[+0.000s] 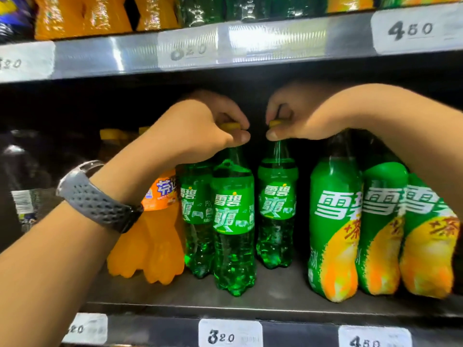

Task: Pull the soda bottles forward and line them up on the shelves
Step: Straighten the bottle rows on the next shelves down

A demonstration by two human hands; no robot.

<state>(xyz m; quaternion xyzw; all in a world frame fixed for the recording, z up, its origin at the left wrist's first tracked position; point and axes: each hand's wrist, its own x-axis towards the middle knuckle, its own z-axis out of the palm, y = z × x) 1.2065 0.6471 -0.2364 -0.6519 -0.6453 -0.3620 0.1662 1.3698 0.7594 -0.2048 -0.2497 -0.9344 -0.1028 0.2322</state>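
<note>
The left hand (200, 126) pinches the yellow cap (230, 126) of the front green bottle (234, 221), thumb under the cap and fingers curled over it. This bottle stands upright near the front edge of the shelf (275, 291), about midway along the stretch in view. The right hand (295, 113) pinches the second green bottle (276, 209) by its top in the same way; that bottle stands just to the right and further back from the front edge. Both are clear green plastic with a narrow neck, a green label bearing white characters around the waist, and a lobed base. A third green bottle (195, 221) of the same kind stands just behind and left of the front one. Left of these stand orange bottles (155, 246). Toward the right end stand three sleeved bottles (333, 234), green above and yellow-orange below, close to the front edge. White price tags (230, 333) sit on the shelf's front strip. A grey watch band (100, 199) circles the left wrist.
</note>
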